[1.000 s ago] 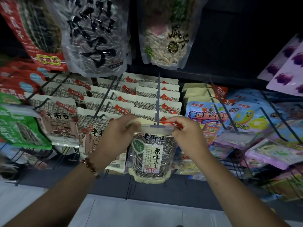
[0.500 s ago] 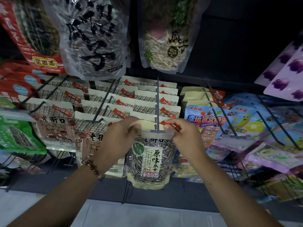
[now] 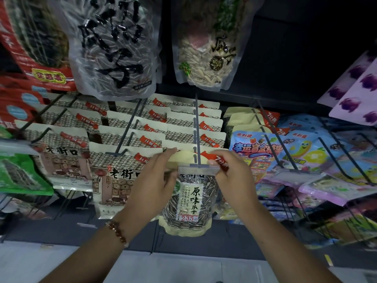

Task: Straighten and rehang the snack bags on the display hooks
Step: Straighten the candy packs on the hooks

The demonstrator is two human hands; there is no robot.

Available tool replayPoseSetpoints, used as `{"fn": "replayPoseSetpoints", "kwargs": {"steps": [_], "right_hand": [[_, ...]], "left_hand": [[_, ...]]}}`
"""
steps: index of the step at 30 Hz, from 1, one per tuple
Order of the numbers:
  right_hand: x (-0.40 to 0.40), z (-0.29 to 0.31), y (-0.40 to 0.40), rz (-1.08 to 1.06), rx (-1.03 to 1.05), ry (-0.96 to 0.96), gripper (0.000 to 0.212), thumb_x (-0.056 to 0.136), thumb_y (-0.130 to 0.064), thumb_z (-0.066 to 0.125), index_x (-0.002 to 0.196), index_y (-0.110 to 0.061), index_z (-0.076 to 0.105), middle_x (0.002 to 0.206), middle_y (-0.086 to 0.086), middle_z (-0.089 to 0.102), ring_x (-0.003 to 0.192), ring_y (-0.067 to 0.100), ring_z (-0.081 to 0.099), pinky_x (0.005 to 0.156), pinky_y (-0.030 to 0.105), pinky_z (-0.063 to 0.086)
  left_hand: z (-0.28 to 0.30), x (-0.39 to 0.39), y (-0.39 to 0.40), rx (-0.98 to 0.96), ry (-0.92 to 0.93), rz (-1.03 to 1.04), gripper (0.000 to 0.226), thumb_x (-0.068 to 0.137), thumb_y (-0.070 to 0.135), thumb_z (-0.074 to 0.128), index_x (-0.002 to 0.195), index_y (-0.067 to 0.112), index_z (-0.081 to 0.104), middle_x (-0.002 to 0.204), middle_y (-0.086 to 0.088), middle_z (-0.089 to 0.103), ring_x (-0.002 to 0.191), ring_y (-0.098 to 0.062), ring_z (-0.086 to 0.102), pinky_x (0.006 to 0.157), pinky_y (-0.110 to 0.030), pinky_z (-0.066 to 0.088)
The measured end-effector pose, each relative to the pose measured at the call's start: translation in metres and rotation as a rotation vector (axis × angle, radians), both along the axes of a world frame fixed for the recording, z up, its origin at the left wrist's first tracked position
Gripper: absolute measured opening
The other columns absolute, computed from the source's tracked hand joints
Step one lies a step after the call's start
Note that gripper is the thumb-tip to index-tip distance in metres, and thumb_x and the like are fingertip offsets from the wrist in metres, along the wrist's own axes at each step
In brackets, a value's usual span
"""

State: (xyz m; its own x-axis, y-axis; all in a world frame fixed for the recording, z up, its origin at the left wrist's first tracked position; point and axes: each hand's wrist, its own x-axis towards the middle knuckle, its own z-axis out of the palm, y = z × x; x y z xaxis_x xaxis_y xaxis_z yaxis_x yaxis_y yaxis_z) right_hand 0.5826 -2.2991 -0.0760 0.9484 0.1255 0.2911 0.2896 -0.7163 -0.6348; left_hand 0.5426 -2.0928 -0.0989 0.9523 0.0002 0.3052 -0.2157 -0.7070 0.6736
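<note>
Top edge of the sunflower-seed bag (image 3: pixel 188 203) was partly hidden behind the clear price-tag holder (image 3: pixel 199 169) at the tip of the centre hook (image 3: pixel 195 127), so whether its hole was on the hook couldn't be made out. Bags further back overlapped, labels blurry. Left hand (image 3: pixel 152 184) pinched the bag's upper left corner, thumb & fingers curled; right hand (image 3: pixel 232 174) pinched the upper right corner by the red label. Both forearms reached up from below; bead bracelet (image 3: pixel 116 231) on left wrist. Bag hung w/ its body below the holder, front of the row.
</note>
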Motion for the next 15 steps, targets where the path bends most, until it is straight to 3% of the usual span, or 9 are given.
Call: {"fn": "replayPoseSetpoints", "kwargs": {"steps": [4,7,9,12,15], "right_hand": [[-0.012,-0.007,-0.011,-0.085,0.018,0.025,0.037,0.093,-0.027,0.06,0.129,-0.03,0.053,0.115,-0.011,0.06,0.096,0.004,0.058,0.08,0.028,0.053],[-0.021,-0.013,-0.02,-0.112,0.045,0.035,0.041,0.092,-0.027,0.062,0.132,-0.029,0.049,0.12,-0.008,0.057,0.108,0.011,0.056,0.088,0.038,0.052],[-0.029,-0.018,-0.024,-0.128,0.021,0.045,0.046,0.093,-0.025,0.061,0.137,-0.024,0.047,0.125,-0.009,0.052,0.117,0.014,0.052,0.094,0.038,0.048],[-0.04,-0.025,-0.03,-0.122,-0.061,0.065,0.053,0.092,-0.019,0.062,0.142,-0.019,0.044,0.133,-0.007,0.047,0.126,0.016,0.043,0.1,0.033,0.038],[-0.048,-0.037,-0.037,-0.121,-0.178,0.152,0.062,0.091,-0.022,0.062,0.148,-0.017,0.037,0.153,0.002,0.035,0.142,0.022,0.028,0.114,0.043,0.031]], "left_hand": [[-0.007,-0.016,0.005,0.039,-0.054,-0.014,0.063,0.096,0.02,0.057,0.151,0.026,0.028,0.145,0.006,0.038,0.115,0.001,0.042,0.094,-0.021,0.037],[-0.019,-0.023,0.015,0.108,-0.074,0.017,0.057,0.095,0.024,0.053,0.148,0.022,0.035,0.151,-0.002,0.033,0.137,-0.017,0.034,0.107,-0.038,0.038],[-0.027,-0.028,0.022,0.146,-0.032,0.037,0.053,0.093,0.026,0.051,0.145,0.022,0.04,0.152,-0.003,0.032,0.137,-0.021,0.034,0.11,-0.039,0.035],[-0.038,-0.038,0.026,0.268,-0.003,0.012,0.048,0.092,0.027,0.049,0.14,0.022,0.047,0.139,-0.004,0.044,0.123,-0.025,0.047,0.1,-0.046,0.046],[-0.045,-0.046,0.018,0.398,0.03,-0.028,0.048,0.091,0.027,0.053,0.138,0.024,0.048,0.141,-0.009,0.046,0.123,-0.034,0.051,0.096,-0.05,0.05]]}}
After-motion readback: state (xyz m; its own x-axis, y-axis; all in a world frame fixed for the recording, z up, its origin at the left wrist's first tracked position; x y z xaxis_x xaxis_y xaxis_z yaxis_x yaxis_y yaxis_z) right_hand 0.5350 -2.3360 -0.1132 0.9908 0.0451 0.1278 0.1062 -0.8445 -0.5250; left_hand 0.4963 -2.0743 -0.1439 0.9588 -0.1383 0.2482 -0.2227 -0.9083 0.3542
